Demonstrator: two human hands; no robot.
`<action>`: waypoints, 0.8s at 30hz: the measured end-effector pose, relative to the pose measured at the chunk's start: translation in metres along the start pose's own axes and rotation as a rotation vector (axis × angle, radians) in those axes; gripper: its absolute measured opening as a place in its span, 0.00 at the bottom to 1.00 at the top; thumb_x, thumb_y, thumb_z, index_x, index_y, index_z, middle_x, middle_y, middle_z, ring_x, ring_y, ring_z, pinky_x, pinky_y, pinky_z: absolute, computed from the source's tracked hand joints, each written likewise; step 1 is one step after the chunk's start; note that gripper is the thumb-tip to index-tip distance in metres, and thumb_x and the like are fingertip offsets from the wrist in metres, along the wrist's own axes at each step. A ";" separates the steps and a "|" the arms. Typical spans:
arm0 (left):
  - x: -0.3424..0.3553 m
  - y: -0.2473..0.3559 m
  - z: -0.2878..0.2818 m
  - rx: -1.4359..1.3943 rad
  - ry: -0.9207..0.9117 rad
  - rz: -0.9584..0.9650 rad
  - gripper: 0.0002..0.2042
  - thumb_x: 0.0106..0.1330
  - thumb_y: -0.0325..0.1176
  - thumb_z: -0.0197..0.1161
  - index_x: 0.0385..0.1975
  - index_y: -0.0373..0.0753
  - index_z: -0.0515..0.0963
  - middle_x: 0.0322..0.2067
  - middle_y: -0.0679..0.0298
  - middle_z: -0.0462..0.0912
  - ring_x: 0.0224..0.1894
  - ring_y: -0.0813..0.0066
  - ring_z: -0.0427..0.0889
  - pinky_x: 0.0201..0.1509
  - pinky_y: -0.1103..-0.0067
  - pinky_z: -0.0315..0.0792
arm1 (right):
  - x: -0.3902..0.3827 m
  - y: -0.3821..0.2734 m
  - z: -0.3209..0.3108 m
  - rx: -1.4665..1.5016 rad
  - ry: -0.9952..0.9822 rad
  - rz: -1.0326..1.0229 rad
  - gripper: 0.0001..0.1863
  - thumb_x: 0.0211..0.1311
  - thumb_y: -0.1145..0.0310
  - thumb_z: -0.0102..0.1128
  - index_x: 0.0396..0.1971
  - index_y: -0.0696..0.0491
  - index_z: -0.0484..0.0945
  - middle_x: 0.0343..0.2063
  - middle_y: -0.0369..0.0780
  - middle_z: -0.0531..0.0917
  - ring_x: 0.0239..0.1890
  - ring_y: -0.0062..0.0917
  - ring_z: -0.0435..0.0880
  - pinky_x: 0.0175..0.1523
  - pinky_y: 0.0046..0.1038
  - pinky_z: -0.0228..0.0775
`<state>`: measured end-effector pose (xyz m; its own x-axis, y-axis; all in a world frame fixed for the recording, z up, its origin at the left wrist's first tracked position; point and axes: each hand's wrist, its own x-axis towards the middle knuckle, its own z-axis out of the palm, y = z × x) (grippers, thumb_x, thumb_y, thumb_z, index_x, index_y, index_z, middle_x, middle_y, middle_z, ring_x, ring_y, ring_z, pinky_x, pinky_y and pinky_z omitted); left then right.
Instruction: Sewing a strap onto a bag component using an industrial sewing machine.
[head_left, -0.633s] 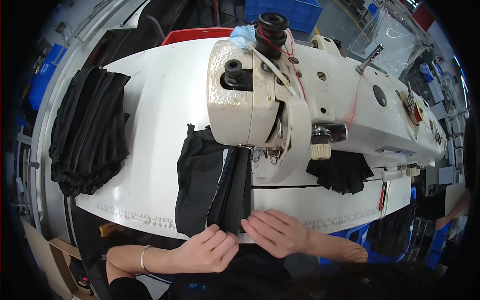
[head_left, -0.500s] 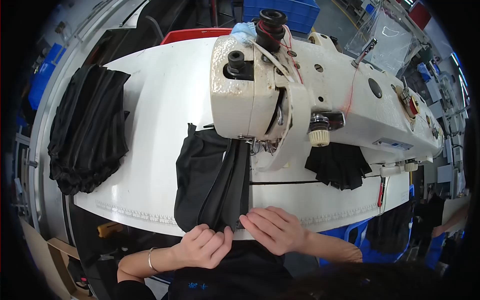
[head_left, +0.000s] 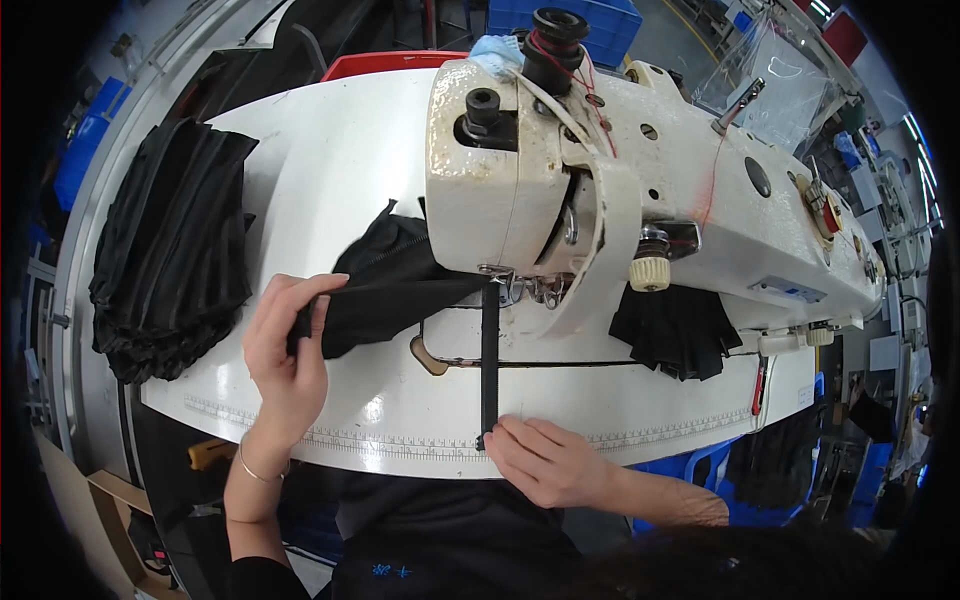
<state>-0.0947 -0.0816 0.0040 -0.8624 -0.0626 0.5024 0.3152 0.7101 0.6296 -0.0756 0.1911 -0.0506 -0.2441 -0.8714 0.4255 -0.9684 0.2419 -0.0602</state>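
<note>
My left hand [head_left: 284, 340] pinches the near left corner of a piece of black fabric [head_left: 385, 300] between thumb and fingers, pulled out to the left. A line of zipper teeth shows along its far part. The fabric's right end tapers to the presser foot [head_left: 497, 283] of a white sewing machine [head_left: 480, 200]. From that foot a narrow black strip [head_left: 489, 360] runs straight toward me. Close to the table's front edge, my right hand [head_left: 540, 458] is closed on the strip's near end. Whether the strip and fabric are joined under the foot is hidden.
A thick stack of black pieces [head_left: 175, 250] lies on the white table [head_left: 300, 130] at left. Smaller black pieces [head_left: 672, 325] lie under the machine arm. A printed ruler [head_left: 370, 442] follows the front edge. A red-handled tool [head_left: 759, 385] is at right.
My left hand has moved left and away from me, swinging the fabric off the strip. The strip now lies apart. My right hand stays almost in place.
</note>
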 end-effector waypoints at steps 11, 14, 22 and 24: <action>-0.079 0.033 0.049 0.247 -0.397 0.682 0.11 0.45 0.24 0.59 0.30 0.28 0.79 0.40 0.53 0.80 0.28 0.75 0.74 0.30 0.84 0.68 | -0.006 -0.004 0.002 0.047 0.040 0.068 0.13 0.47 0.71 0.54 0.32 0.63 0.78 0.37 0.44 0.79 0.47 0.36 0.78 0.47 0.28 0.71; -0.078 0.034 0.051 0.279 -0.405 0.707 0.11 0.46 0.24 0.58 0.30 0.27 0.79 0.39 0.52 0.80 0.28 0.75 0.73 0.29 0.85 0.68 | -0.007 -0.002 0.002 0.034 0.018 0.047 0.13 0.47 0.71 0.54 0.32 0.63 0.78 0.37 0.45 0.79 0.47 0.35 0.77 0.47 0.28 0.71; -0.076 0.034 0.050 0.288 -0.450 0.713 0.12 0.46 0.25 0.58 0.31 0.27 0.79 0.38 0.53 0.81 0.26 0.76 0.73 0.29 0.85 0.67 | -0.007 -0.001 0.003 0.011 0.016 0.019 0.14 0.46 0.70 0.53 0.32 0.63 0.78 0.38 0.45 0.79 0.47 0.36 0.77 0.49 0.29 0.71; -0.074 0.034 0.051 0.284 -0.448 0.719 0.12 0.45 0.25 0.58 0.31 0.27 0.79 0.38 0.52 0.81 0.26 0.76 0.72 0.28 0.85 0.67 | -0.007 -0.001 0.001 0.007 0.021 0.020 0.14 0.46 0.70 0.53 0.32 0.63 0.78 0.38 0.45 0.79 0.47 0.36 0.77 0.49 0.29 0.71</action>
<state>-0.0401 -0.0171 -0.0423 -0.5867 0.7025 0.4029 0.7808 0.6227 0.0513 -0.0730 0.1962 -0.0546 -0.2628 -0.8570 0.4432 -0.9636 0.2565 -0.0755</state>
